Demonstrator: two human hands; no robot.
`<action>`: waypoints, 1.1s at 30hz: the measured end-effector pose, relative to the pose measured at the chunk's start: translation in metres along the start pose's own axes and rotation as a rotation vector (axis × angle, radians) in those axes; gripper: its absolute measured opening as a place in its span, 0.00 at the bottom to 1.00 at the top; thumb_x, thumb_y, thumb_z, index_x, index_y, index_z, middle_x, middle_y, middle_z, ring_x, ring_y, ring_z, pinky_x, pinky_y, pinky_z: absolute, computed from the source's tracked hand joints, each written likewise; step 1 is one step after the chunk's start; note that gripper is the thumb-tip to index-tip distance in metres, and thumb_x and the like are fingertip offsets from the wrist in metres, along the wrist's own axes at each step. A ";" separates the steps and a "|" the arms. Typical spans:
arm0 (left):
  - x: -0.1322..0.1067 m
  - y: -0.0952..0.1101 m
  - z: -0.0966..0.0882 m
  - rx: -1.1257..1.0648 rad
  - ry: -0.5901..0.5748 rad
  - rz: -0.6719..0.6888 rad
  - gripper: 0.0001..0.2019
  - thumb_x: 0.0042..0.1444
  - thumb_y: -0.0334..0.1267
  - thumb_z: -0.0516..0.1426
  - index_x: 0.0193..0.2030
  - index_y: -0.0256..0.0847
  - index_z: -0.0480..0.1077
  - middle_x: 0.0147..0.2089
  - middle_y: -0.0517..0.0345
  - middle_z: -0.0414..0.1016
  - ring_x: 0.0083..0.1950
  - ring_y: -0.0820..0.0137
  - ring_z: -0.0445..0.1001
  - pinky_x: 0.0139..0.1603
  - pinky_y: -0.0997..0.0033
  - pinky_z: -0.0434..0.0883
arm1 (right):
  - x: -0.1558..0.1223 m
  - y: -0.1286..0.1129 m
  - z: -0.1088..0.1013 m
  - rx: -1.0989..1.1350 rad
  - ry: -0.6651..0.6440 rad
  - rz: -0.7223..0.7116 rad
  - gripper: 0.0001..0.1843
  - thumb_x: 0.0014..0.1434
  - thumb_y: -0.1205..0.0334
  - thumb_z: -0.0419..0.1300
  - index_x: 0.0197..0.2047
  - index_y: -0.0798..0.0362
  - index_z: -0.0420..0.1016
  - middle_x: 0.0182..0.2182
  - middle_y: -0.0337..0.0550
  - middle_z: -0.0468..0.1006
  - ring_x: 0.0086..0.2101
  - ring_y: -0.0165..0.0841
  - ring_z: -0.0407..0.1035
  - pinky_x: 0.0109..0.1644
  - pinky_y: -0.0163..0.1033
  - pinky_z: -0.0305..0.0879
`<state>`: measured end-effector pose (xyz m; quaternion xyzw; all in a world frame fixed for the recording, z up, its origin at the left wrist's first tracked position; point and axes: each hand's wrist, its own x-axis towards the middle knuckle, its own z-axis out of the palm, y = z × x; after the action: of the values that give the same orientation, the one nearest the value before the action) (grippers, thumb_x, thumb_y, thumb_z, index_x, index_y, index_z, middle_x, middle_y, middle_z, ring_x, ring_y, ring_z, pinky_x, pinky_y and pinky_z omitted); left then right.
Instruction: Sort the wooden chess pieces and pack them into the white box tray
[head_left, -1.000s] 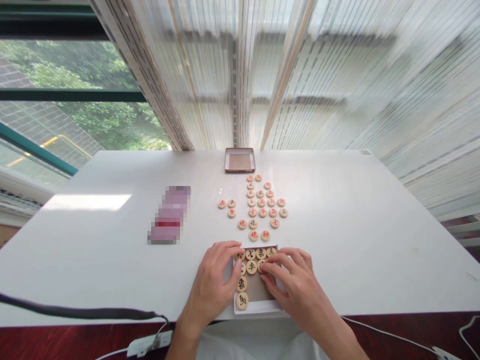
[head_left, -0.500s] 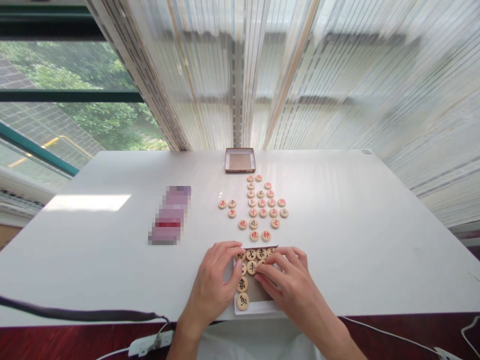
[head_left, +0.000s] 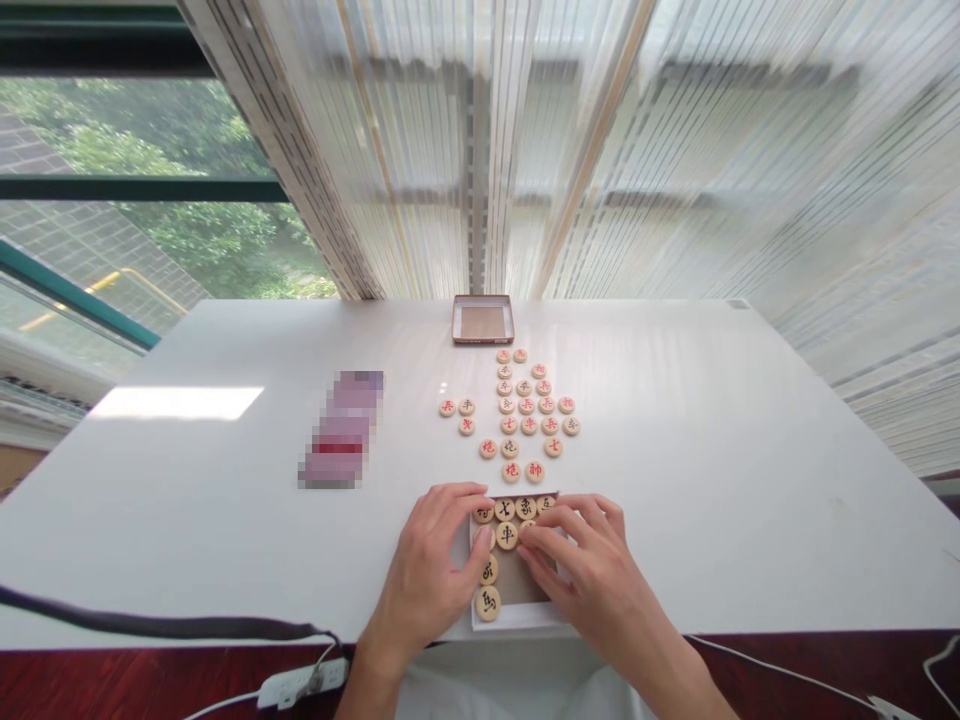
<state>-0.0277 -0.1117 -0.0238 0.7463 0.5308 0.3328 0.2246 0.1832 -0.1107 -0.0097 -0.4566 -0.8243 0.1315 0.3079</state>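
A shallow box [head_left: 517, 617] with white walls and a brown floor lies at the table's near edge. Round wooden xiangqi pieces with black characters fill its far row and left column, and a chariot piece [head_left: 507, 536] sits in the second row. My left hand [head_left: 431, 560] is curled over the box's left wall, its thumb inside over a partly covered piece and its fingertips at the far corner. The fingers of my right hand [head_left: 592, 555] are closed on another xiangqi piece [head_left: 528, 527], mostly hidden, just right of the chariot piece.
Several loose xiangqi pieces [head_left: 527, 406], red and black, lie flat beyond the box. Farther back stands an open shallow tray [head_left: 483, 322]. A blurred pinkish item [head_left: 343, 430] lies at left. A black cable [head_left: 150, 620] and power strip [head_left: 304, 684] are at the near left.
The whole view has shifted slightly. My right hand's fingers have eased a little on the piece beside the chariot; my left hand keeps its place on the box.
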 end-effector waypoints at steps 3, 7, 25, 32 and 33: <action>0.002 0.002 0.001 0.019 -0.027 -0.009 0.15 0.60 0.31 0.58 0.53 0.48 0.69 0.56 0.54 0.74 0.58 0.59 0.70 0.59 0.54 0.68 | -0.001 0.000 -0.005 -0.007 0.025 0.014 0.05 0.66 0.65 0.60 0.37 0.47 0.77 0.33 0.40 0.79 0.42 0.39 0.69 0.54 0.49 0.55; 0.004 0.004 0.001 0.052 -0.060 -0.021 0.17 0.59 0.33 0.60 0.54 0.49 0.68 0.57 0.56 0.74 0.59 0.59 0.69 0.58 0.54 0.67 | -0.004 0.006 -0.004 -0.008 0.035 0.018 0.04 0.65 0.66 0.62 0.37 0.48 0.77 0.35 0.40 0.80 0.43 0.40 0.69 0.54 0.49 0.54; 0.003 0.006 0.002 0.067 -0.070 -0.037 0.18 0.61 0.33 0.59 0.57 0.50 0.66 0.56 0.57 0.74 0.59 0.60 0.68 0.58 0.56 0.66 | -0.005 0.007 0.001 0.030 0.005 0.029 0.04 0.63 0.68 0.64 0.39 0.48 0.76 0.36 0.38 0.81 0.44 0.40 0.69 0.55 0.50 0.53; 0.002 0.005 0.001 0.057 -0.067 -0.030 0.18 0.61 0.34 0.58 0.57 0.49 0.65 0.57 0.57 0.74 0.59 0.60 0.68 0.58 0.56 0.66 | -0.004 0.004 -0.002 0.028 -0.005 0.021 0.04 0.64 0.68 0.63 0.39 0.48 0.76 0.36 0.39 0.80 0.44 0.41 0.69 0.55 0.50 0.54; 0.002 0.005 0.001 0.055 -0.067 -0.030 0.17 0.62 0.34 0.58 0.57 0.49 0.65 0.57 0.56 0.74 0.59 0.60 0.68 0.58 0.56 0.66 | -0.003 0.004 -0.003 0.029 -0.009 0.021 0.04 0.64 0.68 0.62 0.40 0.48 0.76 0.36 0.40 0.80 0.44 0.41 0.69 0.55 0.50 0.54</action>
<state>-0.0236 -0.1119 -0.0205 0.7550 0.5430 0.2895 0.2265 0.1888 -0.1113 -0.0108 -0.4603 -0.8188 0.1487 0.3092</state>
